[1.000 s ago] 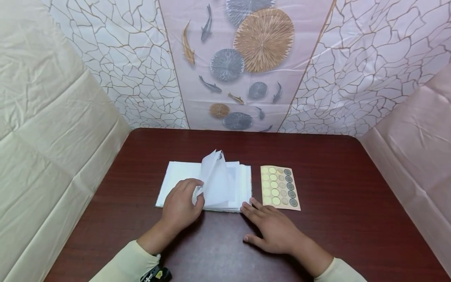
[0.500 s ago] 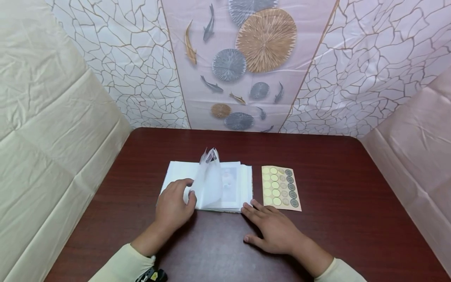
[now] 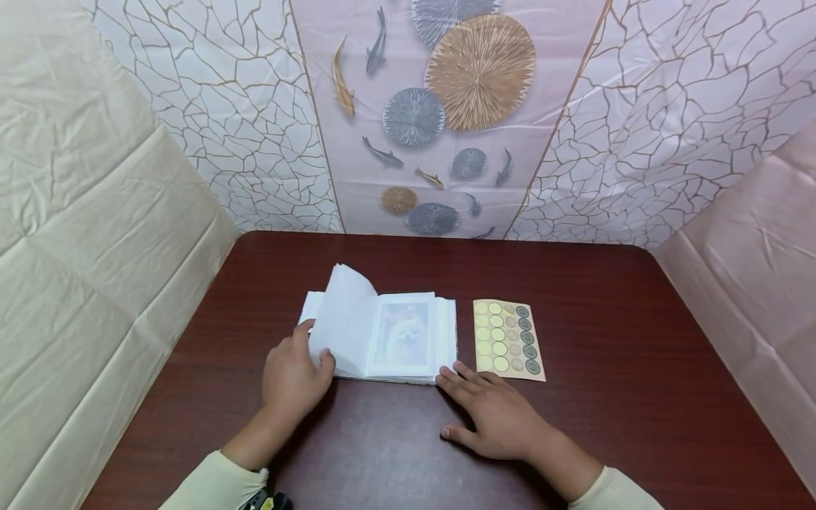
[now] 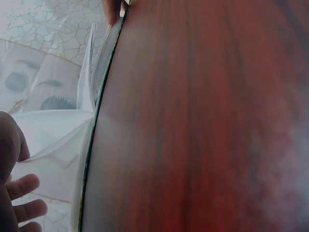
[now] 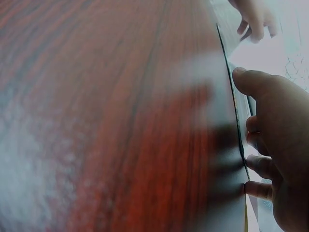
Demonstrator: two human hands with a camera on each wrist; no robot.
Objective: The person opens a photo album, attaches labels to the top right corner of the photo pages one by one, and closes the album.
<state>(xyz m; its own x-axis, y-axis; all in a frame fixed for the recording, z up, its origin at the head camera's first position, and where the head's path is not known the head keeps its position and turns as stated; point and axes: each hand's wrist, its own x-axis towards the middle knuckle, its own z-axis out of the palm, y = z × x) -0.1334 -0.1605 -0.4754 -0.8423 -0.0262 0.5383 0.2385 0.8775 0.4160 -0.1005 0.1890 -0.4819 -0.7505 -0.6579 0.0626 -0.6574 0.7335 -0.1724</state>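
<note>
A photo album (image 3: 446, 340) lies open on the table, its white pages spread. A pale picture (image 3: 403, 336) shows on the right-hand page. My left hand (image 3: 292, 375) holds a raised album page (image 3: 344, 319) by its left edge, between thumb and fingers. In the left wrist view, that page (image 4: 48, 128) bends up from the spine toward the thumb. My right hand (image 3: 494, 414) lies flat with fingers spread, its fingertips at the album's lower right corner. In the right wrist view, the fingers (image 5: 258, 191) reach the album's edge.
A cream sheet of round stickers (image 3: 508, 340) lies just right of the album, beyond my right fingers. The dark red table (image 3: 605, 354) is bounded by a patterned cloth backdrop (image 3: 255, 142) and beige cloth sides. A black wrist strap (image 3: 268, 501) is near my left sleeve.
My left hand has moved left, drawing the page over from the middle toward the left side. The picture on the right-hand page has been uncovered. My right hand has stayed put.
</note>
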